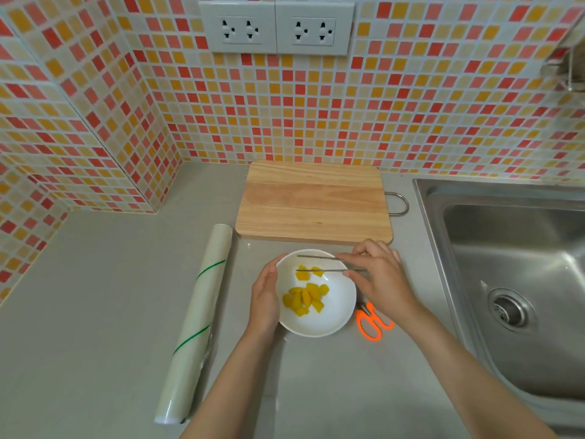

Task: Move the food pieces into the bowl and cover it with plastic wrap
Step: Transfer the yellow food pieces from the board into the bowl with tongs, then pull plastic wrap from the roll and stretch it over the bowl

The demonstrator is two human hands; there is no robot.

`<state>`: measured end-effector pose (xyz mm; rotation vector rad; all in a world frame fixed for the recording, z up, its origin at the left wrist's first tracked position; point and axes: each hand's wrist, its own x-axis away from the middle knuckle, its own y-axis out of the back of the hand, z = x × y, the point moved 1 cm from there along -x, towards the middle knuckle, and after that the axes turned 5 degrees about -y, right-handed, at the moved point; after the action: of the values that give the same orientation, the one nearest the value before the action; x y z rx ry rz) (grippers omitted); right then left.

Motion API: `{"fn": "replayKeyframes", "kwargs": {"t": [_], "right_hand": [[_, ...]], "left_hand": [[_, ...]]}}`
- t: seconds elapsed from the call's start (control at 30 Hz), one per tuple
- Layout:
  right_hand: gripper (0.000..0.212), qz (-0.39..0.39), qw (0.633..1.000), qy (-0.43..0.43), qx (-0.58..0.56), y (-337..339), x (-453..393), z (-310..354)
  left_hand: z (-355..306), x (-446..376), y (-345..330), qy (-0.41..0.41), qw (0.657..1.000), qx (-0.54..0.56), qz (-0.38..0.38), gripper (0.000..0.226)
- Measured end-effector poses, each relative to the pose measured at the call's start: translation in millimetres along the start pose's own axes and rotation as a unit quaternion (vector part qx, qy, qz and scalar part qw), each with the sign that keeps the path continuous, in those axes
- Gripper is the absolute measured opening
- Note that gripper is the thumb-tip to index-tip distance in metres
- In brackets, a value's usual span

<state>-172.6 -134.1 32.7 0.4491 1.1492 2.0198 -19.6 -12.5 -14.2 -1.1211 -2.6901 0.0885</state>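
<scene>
At frame center, the left hand (265,299) cups the white bowl (329,321); right hand (380,277) fingers grip metal chopsticks (316,263) over yellow food pieces (305,297). Orange scissors (372,327) lie partly hidden under the right wrist; plastic wrap roll (196,318) lies left.

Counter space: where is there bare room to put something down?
The cutting board is bare. There is open counter left of the wrap roll, and more near the front edge between the arms. It is crowded around the bowl, with both hands, the chopsticks and scissors.

Bright even light, soft shadows, wide-angle bending at edges
</scene>
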Motion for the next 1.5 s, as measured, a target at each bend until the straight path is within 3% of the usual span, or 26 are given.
{"fn": "replayKeyframes", "kwargs": {"t": [0.2, 0.33, 0.53, 0.8, 0.9, 1.03, 1.2, 1.3, 1.37, 1.43, 1.5], "right_hand": [[0.037, -0.056, 0.998, -0.008, -0.031, 13, -26, -3], [0.037, -0.109, 0.988, -0.095, -0.051, 9, -58, -21], [0.034, -0.102, 0.973, -0.206, -0.024, -16, -75, -46], [0.038, -0.134, 0.968, -0.205, 0.046, -29, -73, -51], [0.04, -0.133, 0.969, -0.199, 0.06, -28, -71, -52], [0.062, -0.104, 0.97, -0.216, 0.052, -16, -73, -37], [0.061, -0.165, 0.972, -0.11, -0.128, -7, -68, 46], [0.05, -0.106, 0.95, -0.055, -0.288, -30, -43, 114], [0.049, -0.009, 0.931, -0.053, -0.361, -60, -19, 154], [0.05, 0.096, 0.916, -0.071, -0.384, -97, 5, 183], [0.047, 0.145, 0.899, -0.134, -0.391, -128, 24, 198]], "left_hand": [[-1, 0, 0, 0.003, 1.0, -0.003, 0.002, 0.031], [-1, 0, -1, 0.009, 1.0, -0.002, -0.001, 0.032], [-3, -1, 1, 0.043, 0.999, 0.002, 0.004, 0.036], [-6, -8, 12, 0.091, 0.993, -0.028, 0.063, 0.047], [-14, -9, 17, 0.062, 0.992, -0.081, 0.069, 0.048], [-41, -12, 39, -0.038, 0.988, -0.141, 0.045, 0.049], [-73, -16, 99, -0.123, 0.96, -0.25, -0.006, 0.048], [-70, -16, 130, -0.107, 0.94, -0.323, 0.014, 0.048], [-58, -14, 144, -0.074, 0.916, -0.392, 0.041, 0.049], [-42, -8, 154, -0.045, 0.885, -0.457, 0.076, 0.05], [-27, 0, 157, -0.041, 0.871, -0.477, 0.114, 0.051]]}}
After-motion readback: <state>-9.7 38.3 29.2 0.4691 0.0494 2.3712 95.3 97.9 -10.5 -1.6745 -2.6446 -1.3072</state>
